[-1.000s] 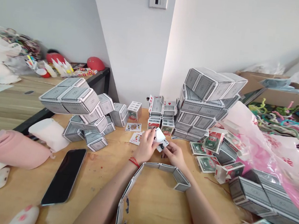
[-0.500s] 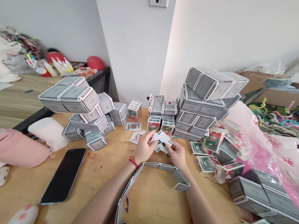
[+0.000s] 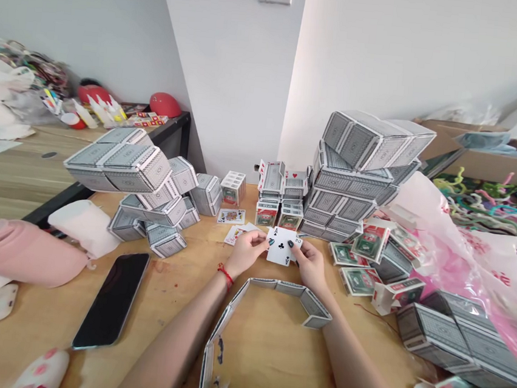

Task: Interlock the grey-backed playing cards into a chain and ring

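My left hand (image 3: 244,254) and my right hand (image 3: 313,264) hold a few playing cards (image 3: 282,246) between them above the wooden table (image 3: 169,307), face up, with an ace of clubs on top and a 2 behind it. Just below my hands a chain of folded cards (image 3: 277,288) stands on edge, curving from my right wrist round toward the near edge. Loose face-up cards (image 3: 231,217) lie just left of my left hand.
Stacks of card-built blocks stand at left (image 3: 128,166) and back right (image 3: 361,167), with more at right (image 3: 454,341). Card boxes (image 3: 367,244) lie right of my hands. A black phone (image 3: 111,299), pink pouch (image 3: 15,256) and pink plastic bag (image 3: 466,263) lie around.
The cards in my hands turned from bent and tilted to flat and face up, showing the ace of clubs. My hands shifted slightly apart.
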Motion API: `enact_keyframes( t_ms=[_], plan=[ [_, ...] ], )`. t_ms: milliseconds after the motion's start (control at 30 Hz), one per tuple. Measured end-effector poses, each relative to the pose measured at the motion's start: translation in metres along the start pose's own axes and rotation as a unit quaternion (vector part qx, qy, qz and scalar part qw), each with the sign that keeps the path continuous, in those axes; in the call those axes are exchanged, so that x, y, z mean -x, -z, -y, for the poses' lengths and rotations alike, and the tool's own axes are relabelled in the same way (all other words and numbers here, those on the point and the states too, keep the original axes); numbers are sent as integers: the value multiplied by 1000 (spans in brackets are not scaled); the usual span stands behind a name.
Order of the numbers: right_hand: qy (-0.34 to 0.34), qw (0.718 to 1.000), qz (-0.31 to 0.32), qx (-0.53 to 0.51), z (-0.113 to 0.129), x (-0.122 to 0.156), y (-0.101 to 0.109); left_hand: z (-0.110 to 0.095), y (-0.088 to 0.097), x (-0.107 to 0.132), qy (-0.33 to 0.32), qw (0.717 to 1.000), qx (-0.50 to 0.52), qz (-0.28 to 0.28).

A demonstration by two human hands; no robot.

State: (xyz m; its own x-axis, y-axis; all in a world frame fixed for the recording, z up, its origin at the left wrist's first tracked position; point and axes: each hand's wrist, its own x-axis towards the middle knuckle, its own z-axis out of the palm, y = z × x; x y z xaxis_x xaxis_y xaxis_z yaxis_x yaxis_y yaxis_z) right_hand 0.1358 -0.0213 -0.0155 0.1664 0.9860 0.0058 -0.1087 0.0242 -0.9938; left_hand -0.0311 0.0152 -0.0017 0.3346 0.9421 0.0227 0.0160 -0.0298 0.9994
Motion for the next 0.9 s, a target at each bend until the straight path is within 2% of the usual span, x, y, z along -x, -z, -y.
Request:
enact_keyframes(
  t_ms=[200, 433, 900],
  plan=[
    [6, 999, 5, 42, -3, 0, 1, -8, -2, 0, 37, 999, 28, -3],
    [13, 999, 28, 44, -6, 0, -1, -7, -2, -1, 24, 998, -7, -54],
    [19, 998, 46, 48, -12, -3, 1, -2, -1, -2, 55, 997, 54, -12]
  ],
)
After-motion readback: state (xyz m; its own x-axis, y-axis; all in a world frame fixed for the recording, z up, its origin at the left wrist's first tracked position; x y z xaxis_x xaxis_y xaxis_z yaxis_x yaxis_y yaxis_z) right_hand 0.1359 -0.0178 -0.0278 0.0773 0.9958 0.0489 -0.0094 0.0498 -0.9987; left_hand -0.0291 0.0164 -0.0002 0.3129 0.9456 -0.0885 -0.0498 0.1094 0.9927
